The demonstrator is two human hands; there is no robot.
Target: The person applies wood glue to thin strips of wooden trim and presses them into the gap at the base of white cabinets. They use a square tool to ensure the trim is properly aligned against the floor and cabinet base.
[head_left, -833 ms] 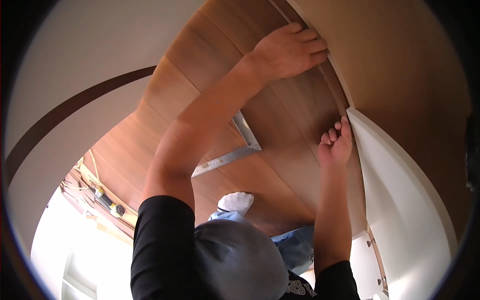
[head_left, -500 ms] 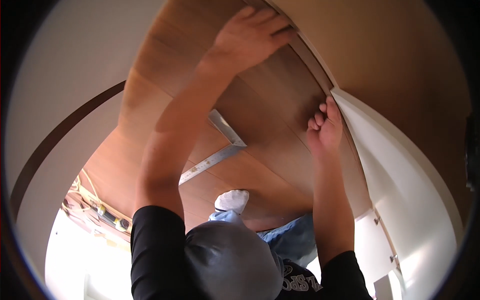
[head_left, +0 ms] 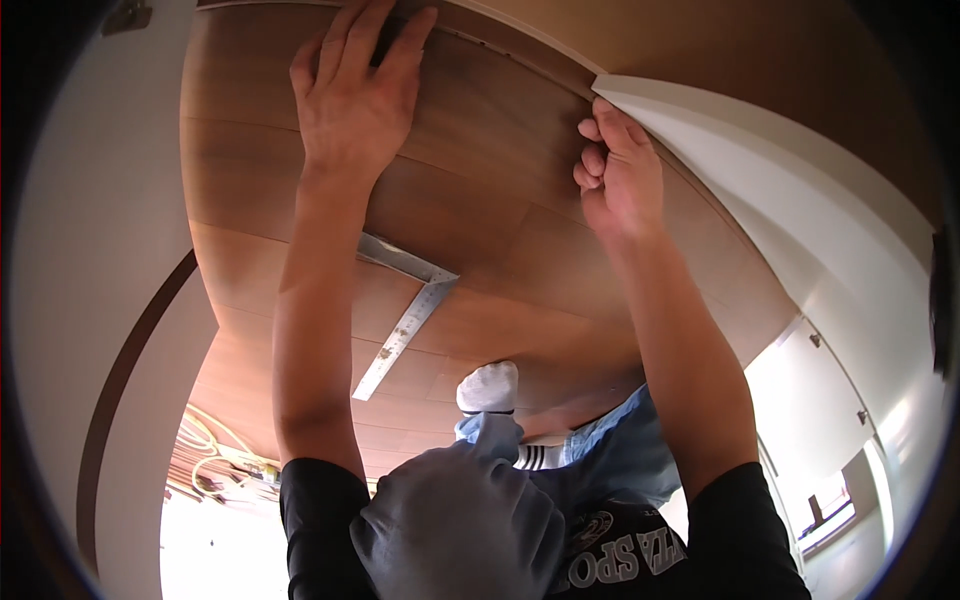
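Observation:
Along the far edge of the wood-plank floor (head_left: 480, 190) runs a narrow brown strip (head_left: 510, 55). My left hand (head_left: 355, 105) reaches up to this edge, its fingers spread, with the tips at the strip. Further right, my right hand (head_left: 625, 175) is beside the corner of a white panel (head_left: 740, 140). Its fingers are curled and closed, with one fingertip against the end of the strip; whatever they may pinch is hidden. A metal carpenter's square (head_left: 415, 310) lies on the floor between my forearms, partly covered by the left one.
A pale wall with a dark band (head_left: 130, 370) curves up the left side. At the lower left lie cords (head_left: 205, 445) and assorted gear. My socked foot (head_left: 488, 388) rests on the planks. A white hinged door (head_left: 815, 400) stands at the lower right.
My left hand has moved left along the far edge, and its fingers have spread. The view has shifted, so the right hand appears higher, still by the white panel's corner.

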